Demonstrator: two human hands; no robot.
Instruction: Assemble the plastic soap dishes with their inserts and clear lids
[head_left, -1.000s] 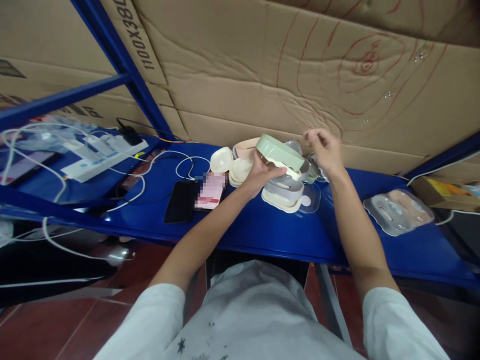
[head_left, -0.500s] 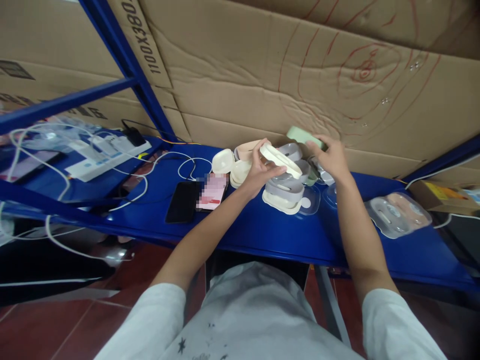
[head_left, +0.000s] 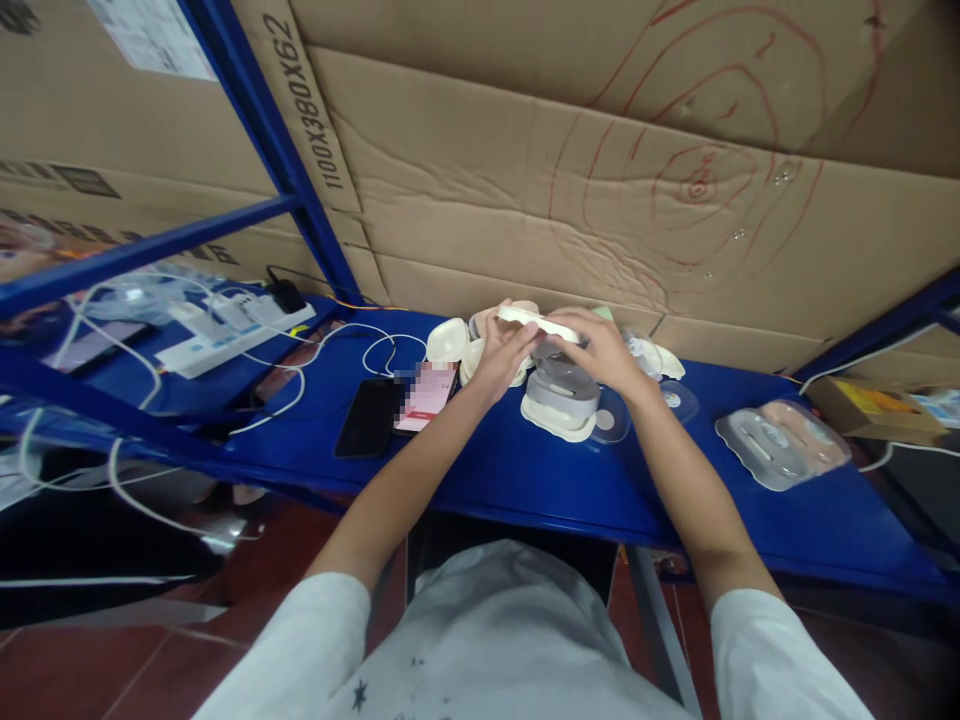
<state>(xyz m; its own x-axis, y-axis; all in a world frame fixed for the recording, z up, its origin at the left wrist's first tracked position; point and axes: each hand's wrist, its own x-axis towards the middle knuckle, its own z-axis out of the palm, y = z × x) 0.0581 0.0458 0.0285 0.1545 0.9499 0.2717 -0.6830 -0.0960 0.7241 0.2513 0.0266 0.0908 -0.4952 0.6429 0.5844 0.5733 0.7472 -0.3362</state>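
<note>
A cream plastic tray (head_left: 536, 323) is held between both hands above the pile of containers. My left hand (head_left: 510, 350) grips its left end, fingers wrapped round it. My right hand (head_left: 596, 345) has its fingers and thumb on the right end. Just below the hands a grey container (head_left: 562, 390) sits on a cream base (head_left: 559, 420), with a clear lid (head_left: 609, 420) beside it. Left of my left hand are a small cream container (head_left: 448, 341) and other cream pieces. A green piece (head_left: 602, 314) shows partly behind my right hand.
A black phone (head_left: 365, 418) and a phone with a lit screen (head_left: 426, 397) lie at the left. Farther left are a power strip (head_left: 225, 340) and white cables. A clear-lidded pack (head_left: 784, 445) and a cardboard box (head_left: 877, 408) stand at the right.
My right hand has let go of the green container at the back and moved left onto the cream tray, which now sits more level. The camera view has shifted slightly.
</note>
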